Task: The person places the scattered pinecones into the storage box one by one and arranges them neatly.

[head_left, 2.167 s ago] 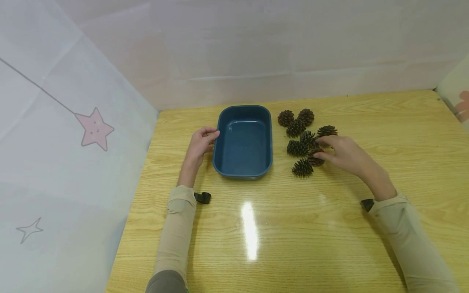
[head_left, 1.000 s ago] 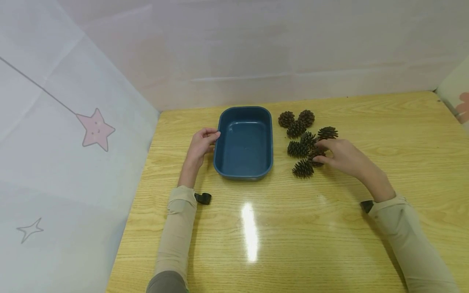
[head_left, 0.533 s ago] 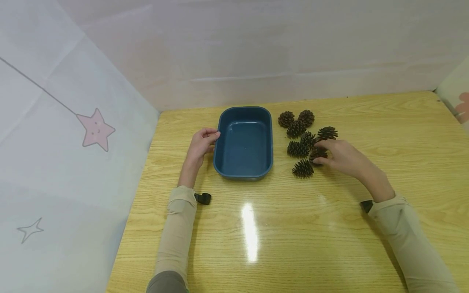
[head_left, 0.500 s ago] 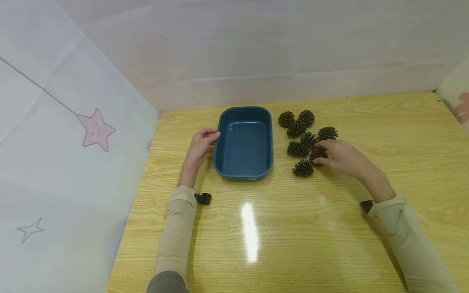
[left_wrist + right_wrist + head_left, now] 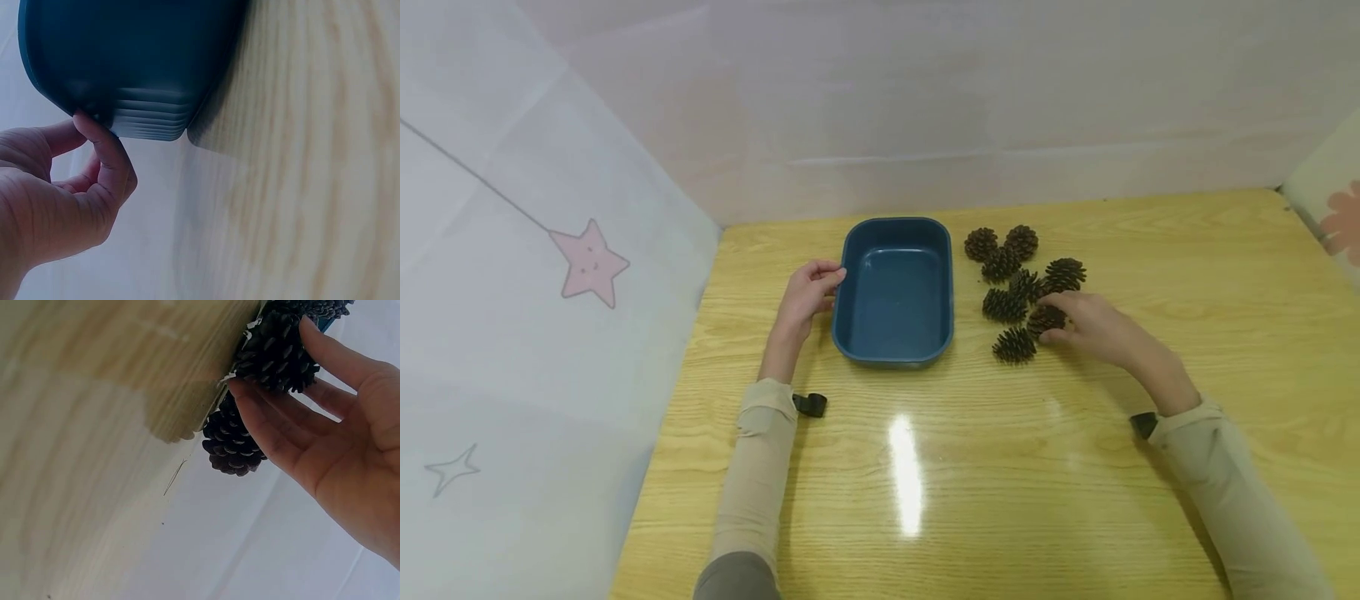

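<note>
A deep blue rectangular tub (image 5: 895, 308) with rounded corners stands on the wooden table, nothing inside it. At its left side, my left hand (image 5: 805, 293) pinches the rim; the left wrist view shows the thumb and a bent finger at the edge of the tub (image 5: 144, 56). To the tub's right lie several brown pine cones in a loose cluster. My right hand (image 5: 1097, 329) has thumb and fingers on either side of one pine cone (image 5: 1047, 320), also seen in the right wrist view. Another pine cone (image 5: 231, 440) sits behind the fingers there.
More pine cones lie close by: one (image 5: 1064, 274) beyond the right hand, one (image 5: 1014, 345) nearest the viewer and one (image 5: 981, 244) at the back. A pale sheet wall (image 5: 895, 100) borders the wooden table (image 5: 985, 500) at the back, another on the left.
My right hand has shifted slightly toward me, its thumb and fingers now around the pine cone. The left hand stays at the tub's rim. The head view has moved a little.
</note>
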`<state>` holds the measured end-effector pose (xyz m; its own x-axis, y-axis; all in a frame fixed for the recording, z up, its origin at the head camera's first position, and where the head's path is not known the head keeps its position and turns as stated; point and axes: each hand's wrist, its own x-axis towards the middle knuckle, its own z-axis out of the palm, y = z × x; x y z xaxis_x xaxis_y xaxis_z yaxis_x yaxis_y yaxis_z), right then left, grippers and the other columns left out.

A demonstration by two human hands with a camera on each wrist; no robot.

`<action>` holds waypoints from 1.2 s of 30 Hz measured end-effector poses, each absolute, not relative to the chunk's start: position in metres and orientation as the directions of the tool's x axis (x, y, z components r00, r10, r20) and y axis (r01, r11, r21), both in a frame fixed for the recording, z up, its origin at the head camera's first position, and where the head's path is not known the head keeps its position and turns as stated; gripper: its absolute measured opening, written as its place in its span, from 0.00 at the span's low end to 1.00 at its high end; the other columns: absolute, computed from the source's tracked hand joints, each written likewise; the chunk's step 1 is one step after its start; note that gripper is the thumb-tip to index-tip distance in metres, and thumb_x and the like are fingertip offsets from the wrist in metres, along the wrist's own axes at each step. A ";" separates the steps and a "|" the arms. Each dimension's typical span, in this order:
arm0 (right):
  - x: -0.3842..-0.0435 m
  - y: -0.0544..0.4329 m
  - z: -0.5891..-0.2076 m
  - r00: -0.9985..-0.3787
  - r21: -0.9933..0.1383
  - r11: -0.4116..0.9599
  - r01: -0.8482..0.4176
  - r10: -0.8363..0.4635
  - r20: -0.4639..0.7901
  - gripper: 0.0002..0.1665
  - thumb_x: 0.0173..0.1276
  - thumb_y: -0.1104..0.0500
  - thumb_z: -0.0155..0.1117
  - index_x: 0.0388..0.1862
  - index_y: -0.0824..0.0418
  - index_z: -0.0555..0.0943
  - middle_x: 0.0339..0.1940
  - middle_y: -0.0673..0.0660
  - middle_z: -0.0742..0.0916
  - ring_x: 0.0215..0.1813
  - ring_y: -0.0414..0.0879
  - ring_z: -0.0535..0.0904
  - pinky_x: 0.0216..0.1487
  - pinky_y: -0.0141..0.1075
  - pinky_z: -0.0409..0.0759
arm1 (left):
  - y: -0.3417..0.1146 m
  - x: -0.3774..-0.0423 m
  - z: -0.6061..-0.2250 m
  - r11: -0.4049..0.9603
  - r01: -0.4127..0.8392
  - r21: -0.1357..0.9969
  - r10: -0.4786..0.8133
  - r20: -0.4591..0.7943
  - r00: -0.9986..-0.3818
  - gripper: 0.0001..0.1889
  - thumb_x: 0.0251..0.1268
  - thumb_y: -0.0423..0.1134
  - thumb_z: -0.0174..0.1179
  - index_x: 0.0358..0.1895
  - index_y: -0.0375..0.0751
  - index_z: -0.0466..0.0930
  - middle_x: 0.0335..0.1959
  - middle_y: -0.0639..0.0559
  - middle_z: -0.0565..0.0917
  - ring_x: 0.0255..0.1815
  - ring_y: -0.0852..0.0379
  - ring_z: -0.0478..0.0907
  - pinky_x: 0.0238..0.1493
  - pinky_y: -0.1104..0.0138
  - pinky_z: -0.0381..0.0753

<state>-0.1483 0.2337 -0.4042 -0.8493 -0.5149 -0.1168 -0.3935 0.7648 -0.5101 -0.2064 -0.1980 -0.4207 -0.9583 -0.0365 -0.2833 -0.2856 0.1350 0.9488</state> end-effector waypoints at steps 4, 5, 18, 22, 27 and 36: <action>-0.149 0.231 -0.404 -0.852 -0.517 0.765 -0.385 -0.509 -0.119 0.34 0.71 0.62 0.72 0.68 0.78 0.71 0.64 0.79 0.78 0.44 0.61 0.85 0.57 0.61 0.79 | -0.198 -0.205 -0.420 0.128 -0.291 0.948 -0.042 -0.288 -0.957 0.19 0.76 0.44 0.64 0.61 0.37 0.77 0.44 0.49 0.80 0.37 0.56 0.78 0.35 0.69 0.80; -0.149 0.231 -0.404 -0.852 -0.516 0.765 -0.385 -0.509 -0.120 0.34 0.71 0.62 0.72 0.68 0.78 0.71 0.64 0.79 0.78 0.45 0.62 0.85 0.56 0.60 0.80 | -0.199 -0.206 -0.421 0.126 -0.292 0.948 -0.043 -0.289 -0.956 0.19 0.76 0.44 0.65 0.61 0.37 0.78 0.44 0.49 0.80 0.37 0.56 0.78 0.34 0.69 0.80; -0.151 0.230 -0.403 -0.855 -0.506 0.769 -0.390 -0.507 -0.111 0.33 0.70 0.61 0.73 0.67 0.77 0.72 0.61 0.78 0.80 0.38 0.53 0.85 0.52 0.58 0.82 | -0.199 -0.207 -0.420 0.120 -0.292 0.949 -0.040 -0.290 -0.956 0.18 0.76 0.43 0.64 0.61 0.37 0.77 0.42 0.51 0.80 0.35 0.58 0.79 0.32 0.70 0.79; -0.151 0.229 -0.401 -0.856 -0.508 0.767 -0.392 -0.506 -0.104 0.33 0.71 0.60 0.73 0.67 0.77 0.72 0.61 0.78 0.80 0.38 0.54 0.85 0.56 0.60 0.80 | -0.199 -0.207 -0.419 0.122 -0.290 0.949 -0.039 -0.287 -0.957 0.18 0.76 0.43 0.64 0.62 0.37 0.77 0.42 0.52 0.81 0.35 0.58 0.79 0.33 0.70 0.79; -0.152 0.230 -0.398 -0.860 -0.520 0.762 -0.386 -0.501 -0.095 0.34 0.72 0.60 0.72 0.68 0.77 0.71 0.63 0.78 0.79 0.51 0.66 0.83 0.62 0.64 0.75 | -0.198 -0.207 -0.420 0.126 -0.283 0.951 -0.035 -0.280 -0.959 0.19 0.76 0.43 0.64 0.61 0.37 0.77 0.41 0.52 0.81 0.34 0.58 0.79 0.33 0.69 0.80; -0.154 0.230 -0.389 -0.863 -0.496 0.771 -0.399 -0.498 -0.080 0.34 0.73 0.58 0.71 0.68 0.77 0.71 0.63 0.78 0.79 0.55 0.70 0.82 0.62 0.64 0.75 | -0.198 -0.207 -0.422 0.125 -0.284 0.951 -0.036 -0.282 -0.959 0.18 0.76 0.43 0.64 0.60 0.37 0.78 0.41 0.52 0.81 0.35 0.58 0.79 0.33 0.69 0.79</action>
<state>-0.1539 0.2303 -0.3892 -0.8632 -0.4985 -0.0803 -0.3993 0.7713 -0.4957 -0.2073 -0.1982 -0.4220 -0.9589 -0.0356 -0.2816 -0.2839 0.1245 0.9507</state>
